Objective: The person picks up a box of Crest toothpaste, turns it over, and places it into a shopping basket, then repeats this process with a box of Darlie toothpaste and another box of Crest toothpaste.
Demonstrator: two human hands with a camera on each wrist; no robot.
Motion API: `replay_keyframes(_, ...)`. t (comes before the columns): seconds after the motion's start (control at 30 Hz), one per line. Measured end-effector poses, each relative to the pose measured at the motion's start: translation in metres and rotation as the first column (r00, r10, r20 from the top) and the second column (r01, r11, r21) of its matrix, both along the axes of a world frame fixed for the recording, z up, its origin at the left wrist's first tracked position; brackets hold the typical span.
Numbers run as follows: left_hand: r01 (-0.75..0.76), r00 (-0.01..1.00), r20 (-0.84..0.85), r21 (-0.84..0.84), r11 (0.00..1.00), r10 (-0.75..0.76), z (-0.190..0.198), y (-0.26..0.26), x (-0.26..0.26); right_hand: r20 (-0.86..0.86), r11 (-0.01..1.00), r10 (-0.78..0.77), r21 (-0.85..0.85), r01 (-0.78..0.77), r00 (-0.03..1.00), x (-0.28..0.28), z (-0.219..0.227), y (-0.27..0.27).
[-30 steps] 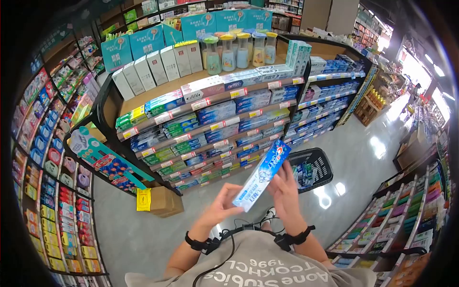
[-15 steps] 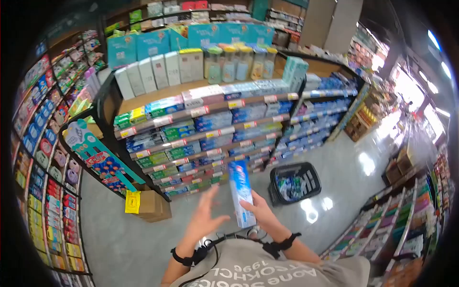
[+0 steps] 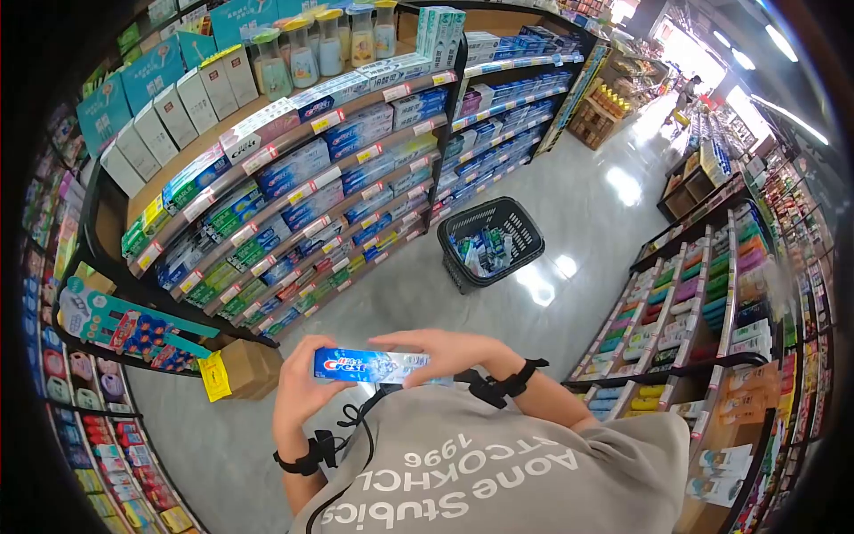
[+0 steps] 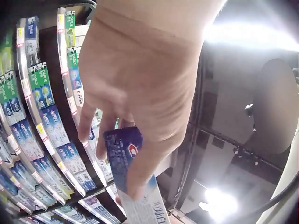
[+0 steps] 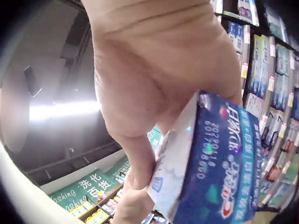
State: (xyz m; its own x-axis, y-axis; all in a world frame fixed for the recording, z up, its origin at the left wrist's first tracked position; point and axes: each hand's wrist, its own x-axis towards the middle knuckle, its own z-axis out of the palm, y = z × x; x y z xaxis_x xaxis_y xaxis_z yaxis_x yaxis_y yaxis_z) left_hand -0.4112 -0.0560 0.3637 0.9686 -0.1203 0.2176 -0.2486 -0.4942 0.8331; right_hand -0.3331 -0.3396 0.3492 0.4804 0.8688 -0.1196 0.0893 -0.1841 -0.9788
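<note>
A blue and white Crest toothpaste box (image 3: pixel 363 366) lies crosswise close in front of the shirt, held between both hands. My left hand (image 3: pixel 302 387) grips its blue end; in the left wrist view the thumb presses across the front of the box (image 4: pixel 122 156), with fingers behind it. At the other end, my right hand (image 3: pixel 452 349) holds the pale part, fingers along the far edge and thumb on the near side. The right wrist view shows a printed end flap of the box (image 5: pixel 222 161), with a stamped number on it; some right fingers are hidden behind it.
A black basket (image 3: pixel 525 218) with several packages stands on the floor ahead. Toothpaste shelves (image 3: pixel 356 191) run along the left, with a cardboard box (image 3: pixel 253 367) at their foot. Another shelf unit (image 3: pixel 689 294) borders the aisle on the right.
The box went from slanted in both hands, to upright in the right hand alone, to crosswise in both. My left hand let go and took hold again. The head view turned right.
</note>
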Motion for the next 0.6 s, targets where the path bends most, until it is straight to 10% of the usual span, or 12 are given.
replay_keyframes(0.27, -0.085, 0.990, 0.117, 0.111, 0.990, 0.072, 0.015, 0.008, 0.008, 0.223, 0.987, -0.137, -0.048, 0.151, 0.965, 0.000, 0.021, -0.027)
replay_keyframes(0.6, -0.091, 0.977, 0.205, 0.161, 0.983, 0.057, 0.025, -0.005, 0.009, 0.677, 0.909, -0.256, -0.074, 0.410, 0.690, -0.009, 0.015, -0.011)
